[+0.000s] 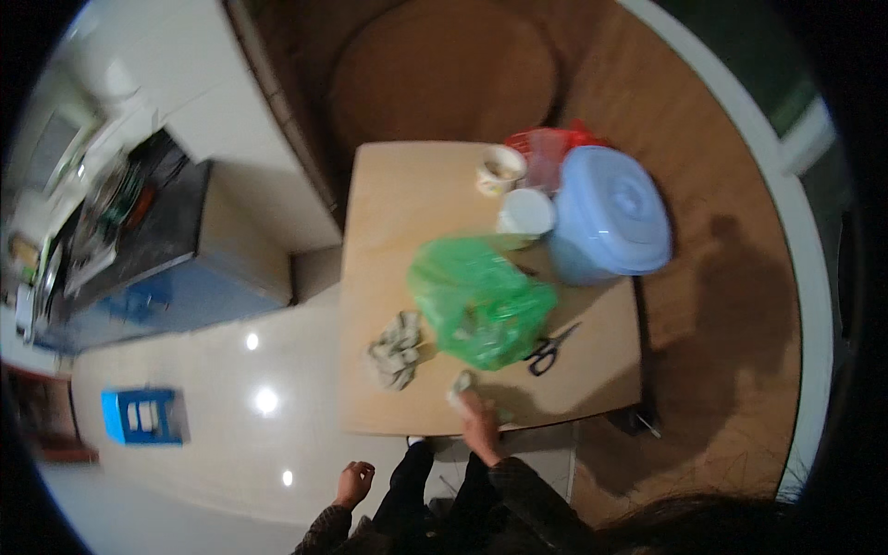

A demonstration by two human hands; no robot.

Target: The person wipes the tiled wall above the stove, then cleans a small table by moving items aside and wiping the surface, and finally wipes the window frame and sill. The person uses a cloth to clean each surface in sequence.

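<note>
My right hand (479,424) is at the table's near edge, closed on a pale, crumpled cloth or tissue (463,380); blur hides its exact material. My left hand (354,481) hangs off the table beside my leg, fingers curled, with nothing visible in it. Just beyond my right hand lies a bulging green plastic bag (479,302); its contents are unclear. Scissors (544,355) with dark handles rest against the bag's right side, blades pointing away to the right. To the bag's left is a crumpled, patterned grey-and-white cloth (399,352).
On the table (409,187) stand a blue lidded plastic bin (610,215), a white-lidded tub (526,212), a paper cup (501,170) and a red plastic bag (555,142). A dark-topped counter (159,229) is at left; a blue box (143,416) sits on the floor.
</note>
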